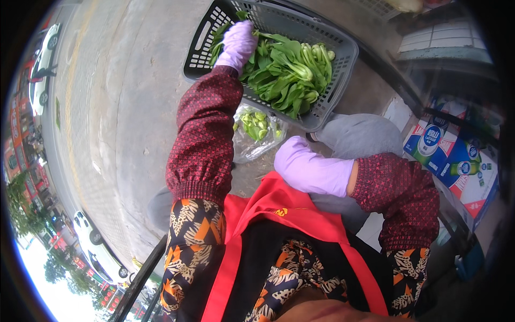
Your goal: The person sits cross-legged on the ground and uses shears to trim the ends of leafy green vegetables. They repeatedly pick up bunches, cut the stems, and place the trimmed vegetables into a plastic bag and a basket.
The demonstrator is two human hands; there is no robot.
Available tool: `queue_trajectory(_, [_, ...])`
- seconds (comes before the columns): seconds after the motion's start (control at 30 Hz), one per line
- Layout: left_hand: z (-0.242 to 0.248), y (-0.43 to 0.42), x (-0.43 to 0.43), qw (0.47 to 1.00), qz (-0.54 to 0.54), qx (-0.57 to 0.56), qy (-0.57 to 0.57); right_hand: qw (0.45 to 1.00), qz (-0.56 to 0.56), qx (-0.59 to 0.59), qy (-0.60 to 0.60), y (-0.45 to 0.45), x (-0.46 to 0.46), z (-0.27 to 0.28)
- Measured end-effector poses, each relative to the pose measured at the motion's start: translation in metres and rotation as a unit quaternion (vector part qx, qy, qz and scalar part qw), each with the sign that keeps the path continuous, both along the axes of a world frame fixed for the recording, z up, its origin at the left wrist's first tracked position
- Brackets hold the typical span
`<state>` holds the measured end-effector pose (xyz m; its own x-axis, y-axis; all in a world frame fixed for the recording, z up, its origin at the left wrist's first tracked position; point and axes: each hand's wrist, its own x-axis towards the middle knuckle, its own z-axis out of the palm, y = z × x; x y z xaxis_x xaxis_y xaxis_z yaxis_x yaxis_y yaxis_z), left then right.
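A grey plastic basket (342,80) holds a heap of leafy green bok choy (289,68), stems mostly toward the right. My left hand (239,42), in a lilac glove, is over the basket's left part, among the leaves; its fingers are hidden, so its hold cannot be told. Below the basket's near wall, a clear plastic bag (259,143) on the ground contains loose green leaf pieces. My right hand (303,163), gloved alike, is bent in front of my red apron, right of the bag and near my knee. Its fingers are turned out of sight.
Beer cartons (446,153) stand at the right beside a dark metal frame (386,72). Concrete paving (128,100) stretches left to a road with parked white cars (44,68) and a person walking (42,73). Another crate (372,7) shows at the top right.
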<state>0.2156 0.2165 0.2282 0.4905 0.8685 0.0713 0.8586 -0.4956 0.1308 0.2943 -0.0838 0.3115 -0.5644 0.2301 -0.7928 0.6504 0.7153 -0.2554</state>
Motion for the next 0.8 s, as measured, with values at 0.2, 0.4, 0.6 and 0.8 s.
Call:
queue_trajectory(0.2, [-0.092, -0.078, 0.064, 0.963, -0.26, -0.068, 0.009, 0.998, 0.062, -0.004, -0.019, 0.001, -0.011, 0.003])
queue_trajectory(0.4, [-0.102, -0.092, 0.081, 0.982, -0.104, -0.16, -0.002, 0.999, 0.042, -0.005, -0.006, 0.013, -0.007, 0.005])
queue_trajectory(0.6, [-0.044, -0.073, 0.043, 0.798, 0.053, -0.424, -0.425, 0.997, 0.064, 0.008, 0.03, -0.005, -0.011, 0.021])
queue_trajectory(0.8, [0.011, -0.057, 0.041, 0.776, -0.017, -0.441, -0.451, 0.998, 0.047, 0.036, 0.027, -0.025, -0.014, 0.026])
